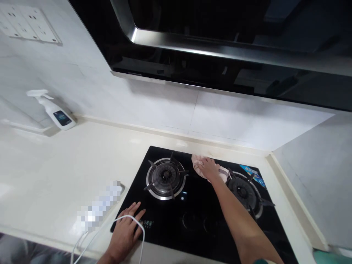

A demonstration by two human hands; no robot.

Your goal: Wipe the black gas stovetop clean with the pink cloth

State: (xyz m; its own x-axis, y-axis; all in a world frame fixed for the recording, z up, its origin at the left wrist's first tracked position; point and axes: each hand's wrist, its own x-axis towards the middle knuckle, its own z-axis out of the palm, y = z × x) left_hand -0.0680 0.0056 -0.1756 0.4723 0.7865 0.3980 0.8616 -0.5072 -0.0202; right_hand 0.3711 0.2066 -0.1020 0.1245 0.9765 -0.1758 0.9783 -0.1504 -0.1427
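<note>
My right hand [209,168] presses a pale pink cloth [198,160] onto the back of the black glass gas stove [189,209], between its two burners. Part of the cloth spreads to the right, close to the right burner [242,192]. My left hand [125,229] rests with fingers spread on the stove's front left corner, holding nothing. A white cable [137,222] loops in front of that hand. The left burner [165,176], with its metal pan supports, lies between my hands.
A white spray bottle [61,114] leans by the wall at the back left. A blurred-out long object [101,207] lies on the cream counter [82,161] left of the stove. The black range hood [220,55] overhangs the back. Wall sockets [30,22] are at the upper left.
</note>
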